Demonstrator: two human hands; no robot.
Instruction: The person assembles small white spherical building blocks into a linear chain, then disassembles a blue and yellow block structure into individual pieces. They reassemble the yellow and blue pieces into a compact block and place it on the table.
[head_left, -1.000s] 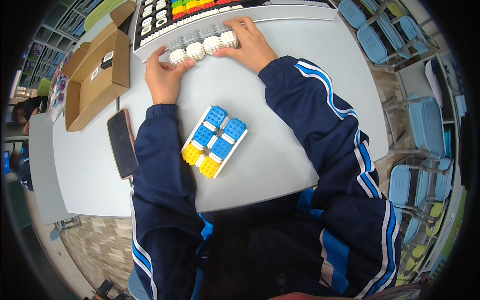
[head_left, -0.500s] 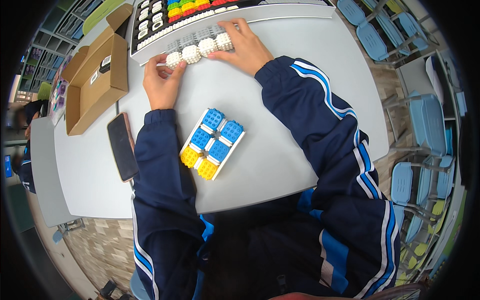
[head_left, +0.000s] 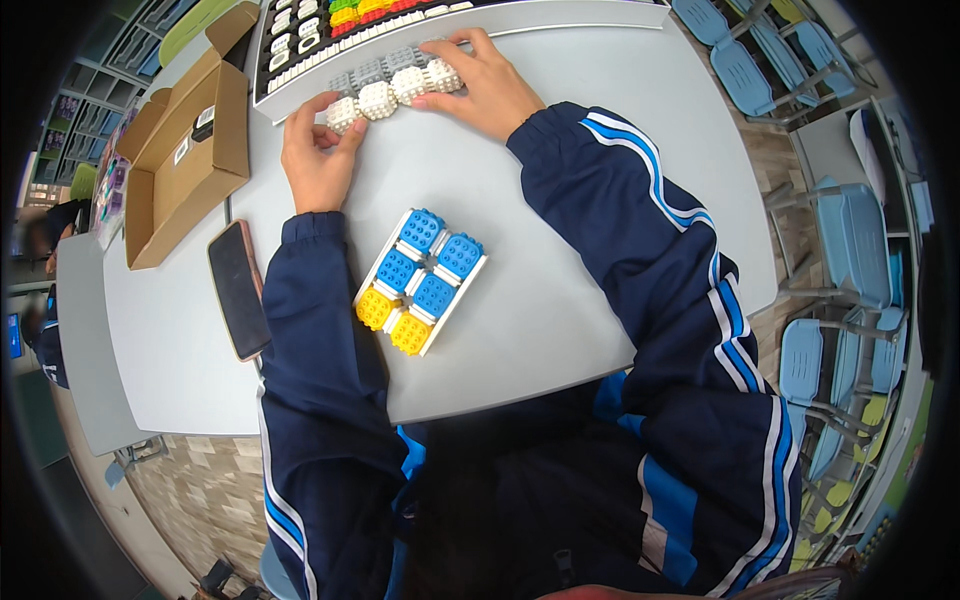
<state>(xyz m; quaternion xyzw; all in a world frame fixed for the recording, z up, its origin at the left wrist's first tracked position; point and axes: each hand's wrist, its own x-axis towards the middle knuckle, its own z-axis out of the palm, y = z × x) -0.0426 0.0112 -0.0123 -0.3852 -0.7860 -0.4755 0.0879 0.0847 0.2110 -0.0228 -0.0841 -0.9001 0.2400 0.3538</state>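
Observation:
Two rows of studded cube blocks, white in front (head_left: pixel 378 99) and grey behind (head_left: pixel 370 72), lie together against the front wall of the parts tray. My left hand (head_left: pixel 318 150) pinches the left end of the white row between thumb and fingers. On the right end, my right hand (head_left: pixel 480 88) has its thumb at the front of a white block and its fingers over the back. Nearer to me lies a built piece of blue (head_left: pixel 434 295) and yellow (head_left: pixel 375 309) studded blocks with white strips along its sides; neither hand touches it.
The parts tray (head_left: pixel 560 18) at the far edge holds white, black, green, yellow and red pieces. An open cardboard box (head_left: pixel 190 150) stands at the left, with a dark phone (head_left: pixel 238 290) beside my left sleeve. Blue chairs (head_left: pixel 850 245) stand beyond the table's right side.
Both hands stay at the two ends of the block rows, with hardly any shift. The whole view has slid slightly, so things appear a little farther left and up.

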